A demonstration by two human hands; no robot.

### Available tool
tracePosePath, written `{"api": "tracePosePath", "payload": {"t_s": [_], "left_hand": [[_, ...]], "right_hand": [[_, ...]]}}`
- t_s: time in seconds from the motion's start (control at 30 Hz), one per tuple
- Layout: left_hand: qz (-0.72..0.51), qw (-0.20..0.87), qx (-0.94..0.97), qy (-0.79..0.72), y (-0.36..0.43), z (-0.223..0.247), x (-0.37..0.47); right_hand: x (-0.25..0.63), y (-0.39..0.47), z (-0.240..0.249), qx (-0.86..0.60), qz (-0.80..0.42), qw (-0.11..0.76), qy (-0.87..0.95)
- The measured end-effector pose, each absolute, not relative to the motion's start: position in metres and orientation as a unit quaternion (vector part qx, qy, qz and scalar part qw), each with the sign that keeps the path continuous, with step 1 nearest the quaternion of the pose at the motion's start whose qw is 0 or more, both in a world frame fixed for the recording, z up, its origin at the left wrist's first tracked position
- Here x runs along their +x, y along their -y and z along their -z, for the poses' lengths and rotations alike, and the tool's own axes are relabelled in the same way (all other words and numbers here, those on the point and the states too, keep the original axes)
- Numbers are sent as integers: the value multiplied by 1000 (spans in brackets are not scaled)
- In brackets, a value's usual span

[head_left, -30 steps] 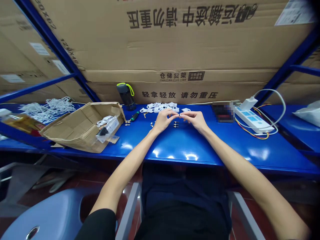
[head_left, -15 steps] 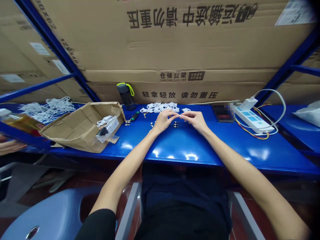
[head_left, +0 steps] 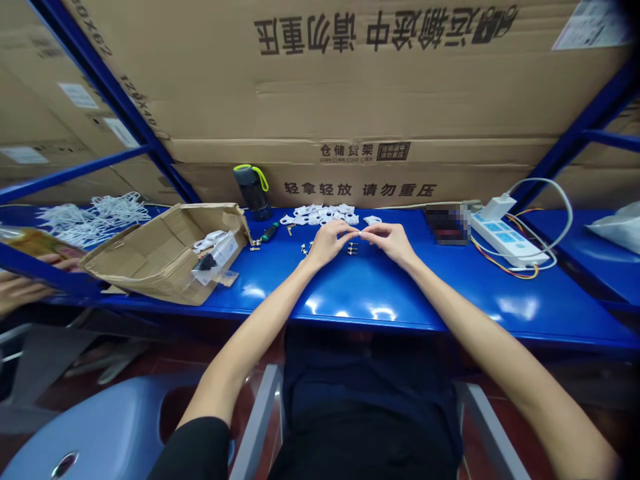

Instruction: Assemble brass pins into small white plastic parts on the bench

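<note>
Tiny part (head_left: 359, 233) pinched btwn L hand (head_left: 330, 241) & R hand (head_left: 393, 243) fingertips, ctr of frame, above blue tabletop (head_left: 370, 287).

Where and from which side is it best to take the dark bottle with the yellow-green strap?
Probably wrap the bottle around its body, below the strap, coming from the right. It stands upright and looks roughly round; the open box crowds its front left, and the cardboard wall rises behind.
</note>
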State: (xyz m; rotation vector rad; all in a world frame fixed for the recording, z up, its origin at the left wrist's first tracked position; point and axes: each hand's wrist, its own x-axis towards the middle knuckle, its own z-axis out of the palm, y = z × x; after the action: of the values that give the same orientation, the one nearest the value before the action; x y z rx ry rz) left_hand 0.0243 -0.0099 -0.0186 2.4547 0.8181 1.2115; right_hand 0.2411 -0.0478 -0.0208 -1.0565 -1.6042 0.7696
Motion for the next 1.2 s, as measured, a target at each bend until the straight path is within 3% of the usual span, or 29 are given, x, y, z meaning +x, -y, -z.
{"api": "tracePosePath", "payload": {"t_s": [0.6, 1.2], "left_hand": [[-422, 132, 843, -308, 5, 20, 23], [-294, 78, 873, -381, 6, 23, 21]], "right_hand": [[247, 38, 28, -462, -273, 498, 681], [239, 35, 38, -550, -139, 388, 726]]}}
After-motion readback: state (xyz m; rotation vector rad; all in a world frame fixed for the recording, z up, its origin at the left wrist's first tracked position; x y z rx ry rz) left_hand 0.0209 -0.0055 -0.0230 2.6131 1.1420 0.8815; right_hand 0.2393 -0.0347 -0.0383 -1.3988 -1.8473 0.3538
